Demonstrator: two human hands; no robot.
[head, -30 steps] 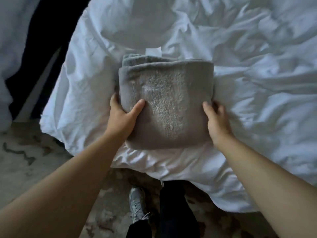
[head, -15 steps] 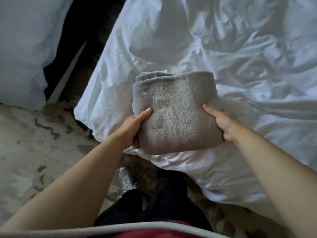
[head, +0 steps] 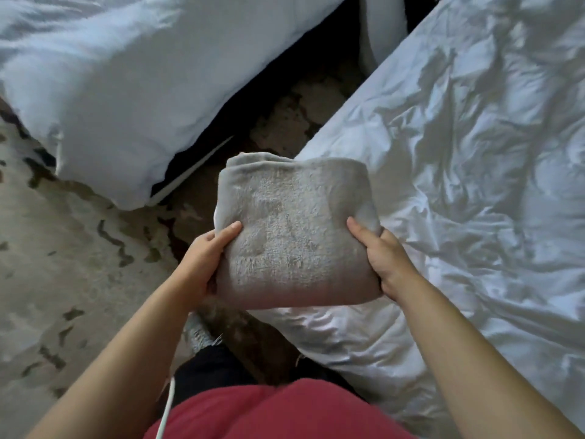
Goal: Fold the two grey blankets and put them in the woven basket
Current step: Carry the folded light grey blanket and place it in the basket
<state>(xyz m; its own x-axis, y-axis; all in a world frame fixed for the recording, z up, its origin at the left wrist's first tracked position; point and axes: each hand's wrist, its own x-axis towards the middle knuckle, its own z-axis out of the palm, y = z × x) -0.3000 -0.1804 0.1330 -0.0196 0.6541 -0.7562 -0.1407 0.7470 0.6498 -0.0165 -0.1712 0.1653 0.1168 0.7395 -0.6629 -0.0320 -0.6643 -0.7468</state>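
Note:
A folded grey blanket (head: 294, 229) is held in the air in front of me, above the corner of the white bed and the floor. My left hand (head: 205, 258) grips its left side with the thumb on top and the fingers underneath. My right hand (head: 383, 258) grips its right side the same way. No second grey blanket and no woven basket are in view.
A bed with a crumpled white duvet (head: 459, 185) fills the right. Another white-covered bed (head: 126, 90) lies at the upper left, with a dark gap between the two. Patterned beige carpet (head: 63, 264) covers the floor on the left. My shoe (head: 199, 331) is below the blanket.
Both hands have lifted the folded blanket off the bed and carried it left, past the bed's corner. My view has turned left, so the second bed and more carpet show.

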